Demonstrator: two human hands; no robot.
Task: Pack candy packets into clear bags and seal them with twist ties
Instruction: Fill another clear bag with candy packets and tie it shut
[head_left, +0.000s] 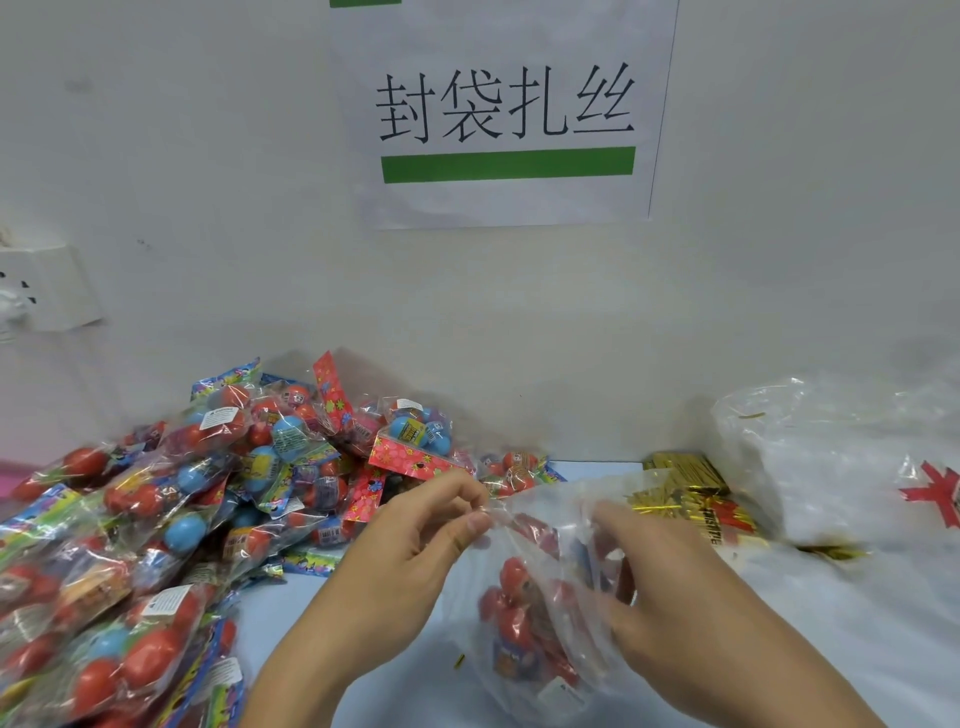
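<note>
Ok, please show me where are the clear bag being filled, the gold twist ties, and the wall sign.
clear bag (540, 608), head view, on its front film over the red candy.
gold twist ties (685, 491), head view, middle of the bundle.
wall sign (506, 166), head view, on its green bar.

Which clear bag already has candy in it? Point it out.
The clear bag held between both hands at the table's front: red candy shows through it. The left hand pinches its rim. The bigger plastic bag at far right shows none.
</note>
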